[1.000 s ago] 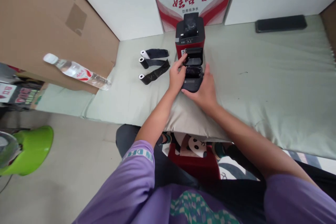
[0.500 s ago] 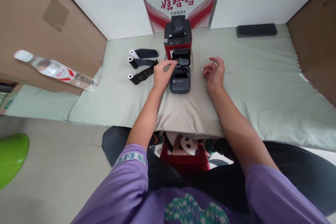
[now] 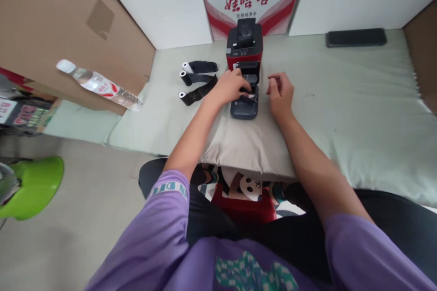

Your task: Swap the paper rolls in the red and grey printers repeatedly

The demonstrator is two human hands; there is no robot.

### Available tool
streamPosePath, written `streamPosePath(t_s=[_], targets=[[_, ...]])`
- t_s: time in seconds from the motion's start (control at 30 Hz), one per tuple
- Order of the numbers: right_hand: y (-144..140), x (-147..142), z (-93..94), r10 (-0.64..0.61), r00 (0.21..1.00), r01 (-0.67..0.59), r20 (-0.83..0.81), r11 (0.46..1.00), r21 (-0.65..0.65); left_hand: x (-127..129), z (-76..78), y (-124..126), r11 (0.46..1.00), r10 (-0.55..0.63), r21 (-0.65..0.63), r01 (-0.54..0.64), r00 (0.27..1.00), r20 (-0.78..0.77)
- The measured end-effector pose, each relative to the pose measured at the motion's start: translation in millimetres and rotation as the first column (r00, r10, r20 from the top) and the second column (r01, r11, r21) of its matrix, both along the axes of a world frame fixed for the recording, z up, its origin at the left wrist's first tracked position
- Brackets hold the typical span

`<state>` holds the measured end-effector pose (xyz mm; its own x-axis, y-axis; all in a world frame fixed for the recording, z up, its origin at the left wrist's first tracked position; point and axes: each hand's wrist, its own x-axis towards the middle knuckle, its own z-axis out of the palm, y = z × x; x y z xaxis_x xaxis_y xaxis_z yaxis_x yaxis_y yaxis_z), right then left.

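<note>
A small dark portable printer (image 3: 244, 110) sits on the covered table with its lid (image 3: 248, 67) standing open. My left hand (image 3: 232, 85) reaches in from the left, its fingers bent down into the paper compartment and closed on a small roll (image 3: 251, 96), whose white end shows; the fingers cover most of it. To the right of the printer, my right hand (image 3: 282, 95) rests on the cloth, fingers loosely curled and apart from the thumb, holding nothing. Several black paper rolls with loose tails, among them the nearest roll (image 3: 188, 97), lie left of my left hand.
Behind the open printer stands a red and black printer (image 3: 244, 45) with black paper sticking up. A water bottle (image 3: 102, 85) leans by a cardboard box (image 3: 112, 22) at left. A dark flat case (image 3: 356, 37) lies at the back right. White cartons (image 3: 170, 13) line the back.
My left hand has moved from the printer's hinge side forward and over the roll compartment. My right hand's fingers have curled in a little more. The whole view has shifted slightly left.
</note>
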<state>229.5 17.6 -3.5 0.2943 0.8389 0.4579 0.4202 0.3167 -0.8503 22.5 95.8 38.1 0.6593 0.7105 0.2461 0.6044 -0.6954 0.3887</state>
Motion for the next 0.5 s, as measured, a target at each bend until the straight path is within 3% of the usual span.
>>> streamPosePath(t_s=[0.13,0.23,0.33,0.43,0.5], targets=[[3.4,0.7,-3.6,-0.002,1.000,0.002,0.015,1.000,0.011,17.9,-19.4,21.6,0.994,0.041,-0.105,-0.019,0.976,0.214],[1.6,0.7,-4.3,0.039,0.994,-0.037,0.101,0.999,-0.022,20.5,-21.8,27.3,0.987,0.013,-0.157,0.017,0.982,0.190],[-2.1,0.0,-1.8,0.080,0.984,-0.077,0.157,0.997,-0.026,15.3,-3.1,19.8,0.975,-0.052,-0.208,0.079,0.990,0.132],[-3.5,-0.5,0.3,0.087,0.985,-0.085,0.152,0.996,-0.015,-5.0,28.1,3.1,0.974,-0.009,-0.215,0.074,0.958,0.287],[-2.7,-0.5,0.0,0.087,0.987,-0.085,0.132,0.996,-0.020,-33.2,48.7,-7.5,0.983,0.064,-0.183,0.008,0.922,0.381]])
